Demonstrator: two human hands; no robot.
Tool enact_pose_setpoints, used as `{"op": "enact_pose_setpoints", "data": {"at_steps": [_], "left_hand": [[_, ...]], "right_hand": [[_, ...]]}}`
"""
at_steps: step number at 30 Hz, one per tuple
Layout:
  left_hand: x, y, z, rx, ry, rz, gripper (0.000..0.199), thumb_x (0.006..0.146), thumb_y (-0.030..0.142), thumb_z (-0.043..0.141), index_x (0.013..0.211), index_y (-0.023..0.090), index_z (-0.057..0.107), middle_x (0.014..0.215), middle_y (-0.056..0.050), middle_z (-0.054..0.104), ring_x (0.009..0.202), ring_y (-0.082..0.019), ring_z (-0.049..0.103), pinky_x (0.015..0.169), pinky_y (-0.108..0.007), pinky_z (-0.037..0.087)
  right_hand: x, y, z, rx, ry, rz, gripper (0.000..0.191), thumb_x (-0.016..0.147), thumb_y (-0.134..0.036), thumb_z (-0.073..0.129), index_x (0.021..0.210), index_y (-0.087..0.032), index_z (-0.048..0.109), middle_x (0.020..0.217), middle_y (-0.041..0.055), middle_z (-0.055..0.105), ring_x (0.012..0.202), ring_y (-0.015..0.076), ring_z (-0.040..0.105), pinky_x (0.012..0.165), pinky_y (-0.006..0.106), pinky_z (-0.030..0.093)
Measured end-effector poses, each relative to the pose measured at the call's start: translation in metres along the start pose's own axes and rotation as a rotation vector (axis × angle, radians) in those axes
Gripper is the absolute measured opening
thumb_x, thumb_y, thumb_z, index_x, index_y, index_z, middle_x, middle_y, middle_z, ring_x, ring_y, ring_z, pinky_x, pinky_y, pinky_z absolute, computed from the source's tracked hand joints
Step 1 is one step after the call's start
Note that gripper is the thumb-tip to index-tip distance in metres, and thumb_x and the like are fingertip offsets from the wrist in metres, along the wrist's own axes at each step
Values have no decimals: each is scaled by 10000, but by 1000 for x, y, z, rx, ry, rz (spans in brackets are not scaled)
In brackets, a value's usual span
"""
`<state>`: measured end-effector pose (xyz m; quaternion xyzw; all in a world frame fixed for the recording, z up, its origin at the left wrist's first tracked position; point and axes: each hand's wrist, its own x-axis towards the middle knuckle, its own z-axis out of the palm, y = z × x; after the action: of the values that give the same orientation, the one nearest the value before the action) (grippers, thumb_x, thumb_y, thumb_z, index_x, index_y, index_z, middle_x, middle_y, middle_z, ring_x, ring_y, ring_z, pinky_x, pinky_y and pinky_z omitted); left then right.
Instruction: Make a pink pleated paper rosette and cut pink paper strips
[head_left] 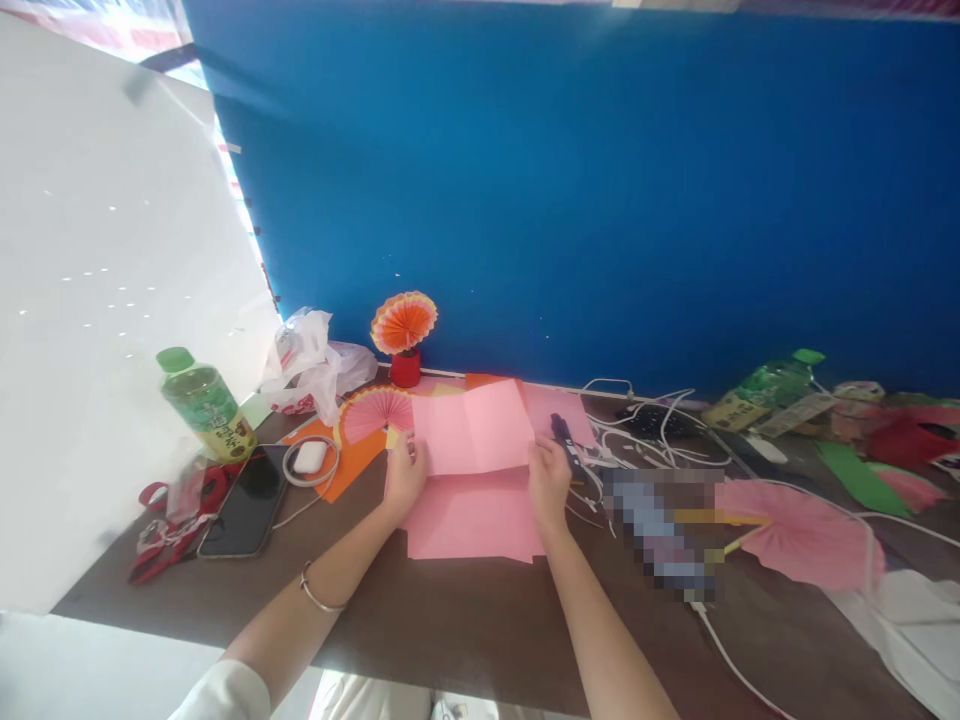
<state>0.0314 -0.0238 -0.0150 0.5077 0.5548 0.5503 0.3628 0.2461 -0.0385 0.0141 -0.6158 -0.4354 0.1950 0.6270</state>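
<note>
I'm remotely gripping pink paper (pixel 472 430), frame centre | left hand (pixel 406 474) and right hand (pixel 550 480) pinching opposite edges | seemingly working its crease | next move probably calling for even edges

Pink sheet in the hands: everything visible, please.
The pink sheet looks like plain paper, unfolded, with an up-and-down crease near its middle. The left hand holds its left side, the right hand its lower right. More pink paper shows just nearer the person; whether they touch is unclear.
</note>
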Motion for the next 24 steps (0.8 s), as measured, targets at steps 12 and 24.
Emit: {"op": "enact_pose_setpoints", "data": {"at_steps": [12, 24], "left_hand": [[4, 20, -6, -134, 228, 131, 277, 834, 371, 440, 1034, 179, 447, 966, -97, 582, 893, -185, 583, 742, -293, 465], [23, 10, -16, -148, 371, 180, 333, 818, 417, 471, 1034, 163, 456, 976, -105, 580, 894, -184, 587, 712, -276, 477]], "right_hand": [[82, 24, -53, -1068, -315, -47, 329, 692, -310, 516, 936, -108, 607, 893, 169, 632, 881, 306, 588, 726, 378, 423], [65, 22, -63, -848, -534, -248, 250, 806, -290, 409, 854, -164, 620, 861, 84, 657, 801, 202, 600, 728, 308, 437]]}}
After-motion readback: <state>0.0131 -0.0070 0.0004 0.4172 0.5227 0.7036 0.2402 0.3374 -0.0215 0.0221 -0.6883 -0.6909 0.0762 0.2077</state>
